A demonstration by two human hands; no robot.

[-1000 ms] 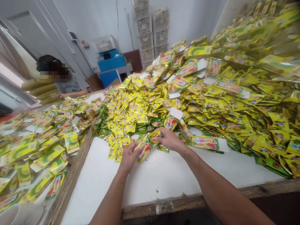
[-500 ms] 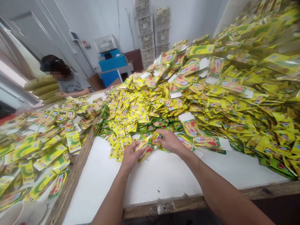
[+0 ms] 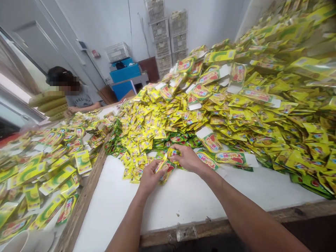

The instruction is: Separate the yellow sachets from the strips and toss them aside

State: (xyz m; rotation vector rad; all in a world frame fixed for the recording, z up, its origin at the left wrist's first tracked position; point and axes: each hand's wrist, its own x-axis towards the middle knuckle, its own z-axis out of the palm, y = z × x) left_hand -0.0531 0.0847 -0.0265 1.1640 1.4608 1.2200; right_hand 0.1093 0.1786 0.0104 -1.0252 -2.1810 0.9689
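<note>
In the head view my left hand (image 3: pixel 151 177) is closed around a small yellow-and-green printed carton (image 3: pixel 169 169), held at a tilt above the white tabletop (image 3: pixel 181 199). My right hand (image 3: pixel 188 158) pinches a yellow sachet (image 3: pixel 172 152) at the carton's upper end. The fingers partly cover both things, and I cannot tell how far the sachet is inside. Just past my right hand lie more flattened-looking cartons (image 3: pixel 231 158) with white flaps. A heap of yellow sachets (image 3: pixel 147 122), with green ones (image 3: pixel 181 138) among them, rises beyond both hands.
A wooden divider (image 3: pixel 86 199) separates the white surface from many printed cartons (image 3: pixel 56 178) on the left. Wooden edging (image 3: pixel 212 229) runs along the front. Across the table sits a co-worker (image 3: pixel 85 98). Stacked crates (image 3: pixel 161 45) stand against the wall; a white container (image 3: pixel 26 241) is at lower left.
My left hand and the carton have turned slightly, and the right hand with the sachet stays close against its end. The view has shifted a little.
</note>
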